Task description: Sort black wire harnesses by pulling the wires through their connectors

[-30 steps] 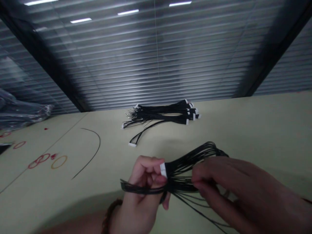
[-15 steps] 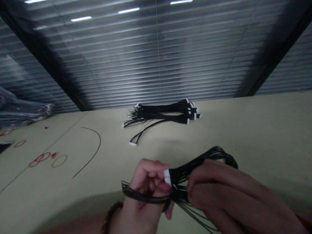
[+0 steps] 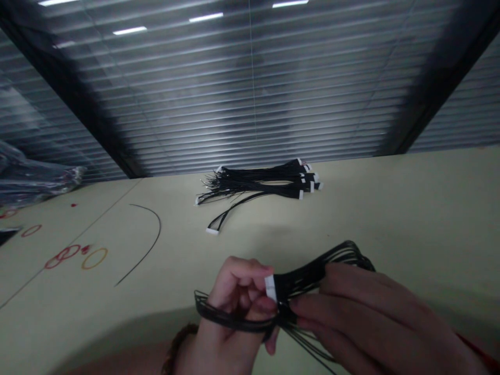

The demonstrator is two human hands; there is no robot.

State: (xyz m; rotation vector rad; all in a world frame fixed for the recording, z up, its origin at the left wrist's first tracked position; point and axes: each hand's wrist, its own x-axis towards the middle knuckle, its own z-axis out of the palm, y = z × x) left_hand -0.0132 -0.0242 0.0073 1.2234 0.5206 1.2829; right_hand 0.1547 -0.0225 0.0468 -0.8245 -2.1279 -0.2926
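A black wire harness with a white connector is held between both hands, low in the head view. My left hand pinches the connector between thumb and fingers, and a loop of the black wires lies across its thumb side. From the right, my right hand has its fingertips closed on the wires just beside the connector. Its thumb is hidden. One loop of wires arches above the right hand, and loose wires hang down below it.
A bundle of black wire harnesses with white connectors lies by the blinds. On the left are a single black wire, red rubber bands, a yellow rubber band and a clear plastic bag.
My right hand has shifted left and slightly down, its fingertips now close to the connector. The wire loop above it has dropped a little. My left hand stays nearly still.
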